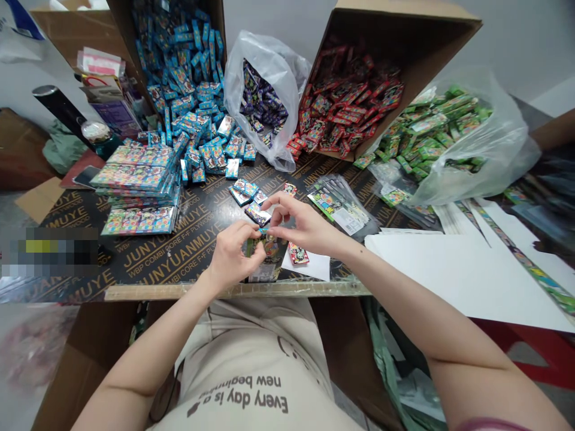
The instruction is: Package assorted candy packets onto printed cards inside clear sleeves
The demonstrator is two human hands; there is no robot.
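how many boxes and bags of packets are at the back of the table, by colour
cardboard box of blue packets: 1
cardboard box of red packets: 1
clear plastic bag of purple packets: 1
clear plastic bag of green packets: 1
total: 4

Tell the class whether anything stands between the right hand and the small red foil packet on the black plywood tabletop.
Nothing visible does: the small red foil packet lies on a white paper sheet, just below the right hand.
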